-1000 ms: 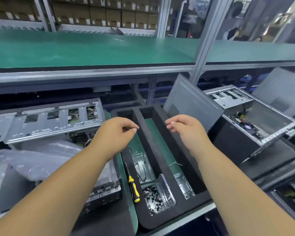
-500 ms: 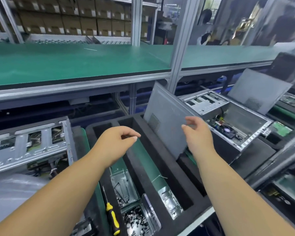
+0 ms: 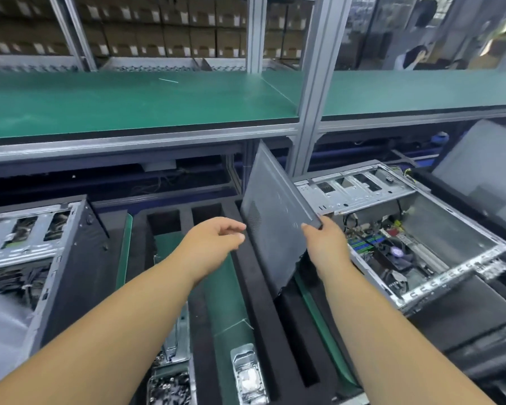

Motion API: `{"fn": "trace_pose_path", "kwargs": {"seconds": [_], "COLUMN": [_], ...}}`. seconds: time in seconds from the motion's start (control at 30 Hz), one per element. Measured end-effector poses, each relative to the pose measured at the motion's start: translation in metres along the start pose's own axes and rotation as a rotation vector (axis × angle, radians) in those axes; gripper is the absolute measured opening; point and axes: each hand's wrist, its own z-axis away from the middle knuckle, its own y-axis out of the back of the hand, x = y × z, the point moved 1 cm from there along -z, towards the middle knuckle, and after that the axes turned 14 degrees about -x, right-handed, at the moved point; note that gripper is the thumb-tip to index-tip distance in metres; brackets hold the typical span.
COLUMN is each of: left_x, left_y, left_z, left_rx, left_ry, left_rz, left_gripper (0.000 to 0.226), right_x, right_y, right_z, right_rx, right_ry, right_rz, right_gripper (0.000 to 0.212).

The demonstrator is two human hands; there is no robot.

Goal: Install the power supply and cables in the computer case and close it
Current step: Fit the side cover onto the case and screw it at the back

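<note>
Leftmost, one computer case [image 3: 38, 244] lies open; the left hand [image 3: 214, 244] hovers, fingers loosely curled, holding nothing. Right hand [image 3: 324, 244] apparently pinches the tilted side panel [image 3: 275, 217] beside another open case [image 3: 421, 238].

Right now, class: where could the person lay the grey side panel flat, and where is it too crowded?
Free: the green upper shelf, bare but for a thin white strip. The side panel is gripped by the right hand beside the foam tray. Crowded: the open case on the right, full of board and cables; the tray's near slots hold screws and metal parts.
</note>
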Motion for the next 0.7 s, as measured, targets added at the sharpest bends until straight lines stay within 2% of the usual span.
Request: {"fn": "trace_pose_path", "kwargs": {"seconds": [0.07, 0.23, 0.3, 0.4, 0.43, 0.5, 0.57, 0.63, 0.7], "left_x": [0.007, 0.033, 0.044, 0.058, 0.061, 0.064, 0.066, 0.066, 0.066], "left_y": [-0.016, -0.042, -0.045, -0.042, -0.04, -0.037, -0.038, -0.037, -0.032], "left_z": [-0.015, -0.052, -0.066, -0.082, -0.085, -0.087, -0.089, -0.088, -0.085], "left_rx": [-0.009, -0.008, 0.019, 0.118, 0.165, 0.255, 0.314, 0.353, 0.388], "left_ry": [0.03, 0.128, 0.161, 0.212, 0.229, 0.25, 0.239, 0.203, 0.187], "left_rz": [0.024, 0.125, 0.053, -0.189, -0.316, -0.515, -0.587, -0.636, -0.679], "left_gripper": [0.021, 0.028, 0.032, 0.053, 0.052, 0.034, 0.014, 0.008, 0.016], "right_x": [0.0, -0.009, -0.014, -0.018, -0.018, -0.017, -0.016, -0.014, -0.013], "right_y": [-0.002, -0.009, -0.013, -0.02, -0.021, -0.024, -0.022, -0.019, -0.015], "right_z": [0.002, 0.016, 0.021, 0.025, 0.025, 0.026, 0.025, 0.023, 0.02], "right_rx": [-0.036, -0.136, -0.223, -0.322, -0.357, -0.442, -0.536, -0.6, -0.586], "right_ry": [0.041, 0.176, 0.224, 0.272, 0.269, 0.244, 0.209, 0.174, 0.155], "right_rz": [0.041, 0.239, 0.291, 0.337, 0.335, 0.305, 0.238, 0.13, 0.037], "right_gripper": [0.01, 0.019, 0.024, 0.029, 0.034, 0.048, 0.058, 0.069, 0.069]}}
